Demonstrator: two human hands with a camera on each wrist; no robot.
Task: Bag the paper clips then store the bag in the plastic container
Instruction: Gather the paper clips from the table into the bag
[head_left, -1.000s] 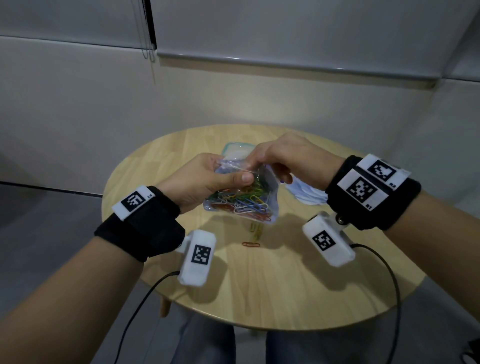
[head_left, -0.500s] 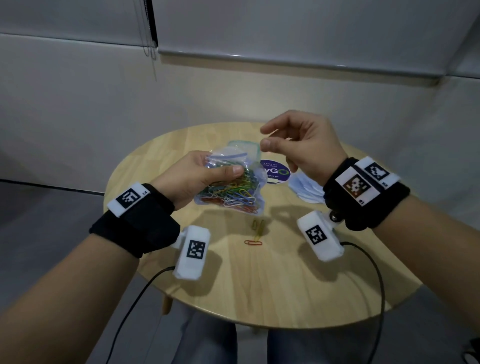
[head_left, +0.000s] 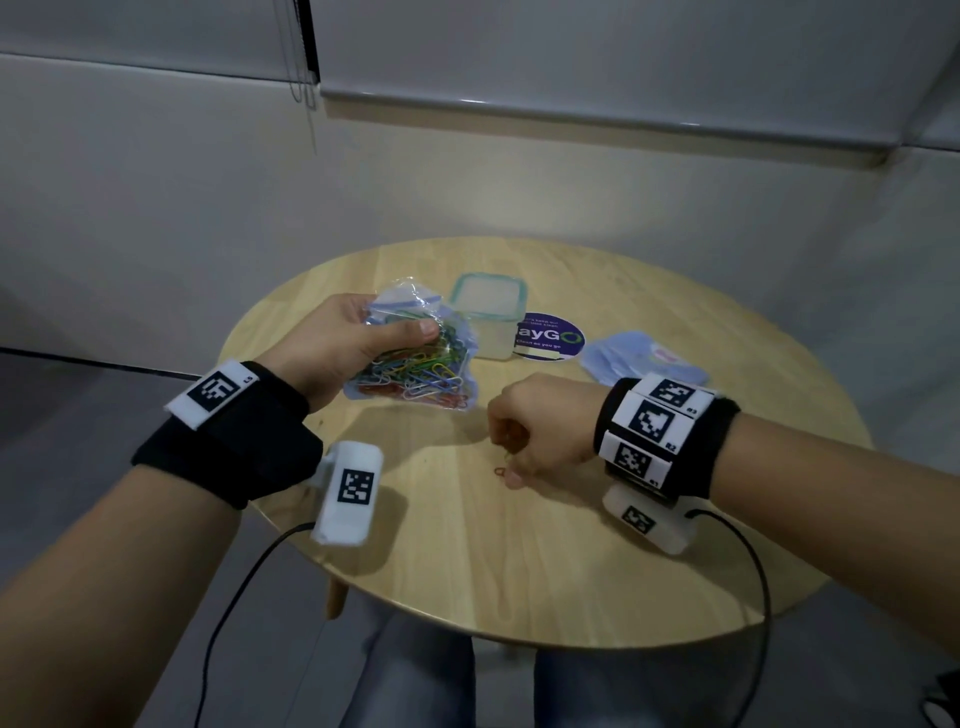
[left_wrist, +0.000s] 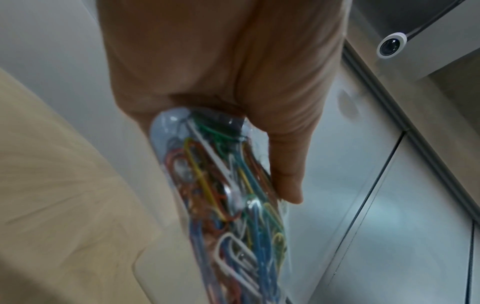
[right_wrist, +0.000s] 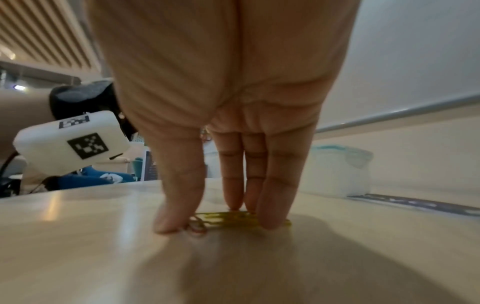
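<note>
My left hand (head_left: 363, 340) grips a clear bag (head_left: 415, 371) full of coloured paper clips and holds it a little above the table; in the left wrist view the thumb (left_wrist: 288, 185) lies along the bag (left_wrist: 228, 205). My right hand (head_left: 511, 457) is arched over loose clips on the wood. Its fingertips (right_wrist: 270, 218) press on yellow clips (right_wrist: 228, 219), and the thumb touches a red clip (right_wrist: 197, 229) (head_left: 500, 472). These clips still lie flat. The plastic container (head_left: 493, 340) (right_wrist: 337, 172) stands open behind the bag.
A round wooden table (head_left: 519, 561) carries everything. A purple round sticker (head_left: 553, 340) lies right of the container, and a pile of pale blue bags (head_left: 644, 361) sits further right. Cables hang from both wrist cameras off the near edge.
My right hand came down from above the bag's mouth to the table and set its fingertips on the loose clips. The left hand shifted the bag slightly left, uncovering the container.
</note>
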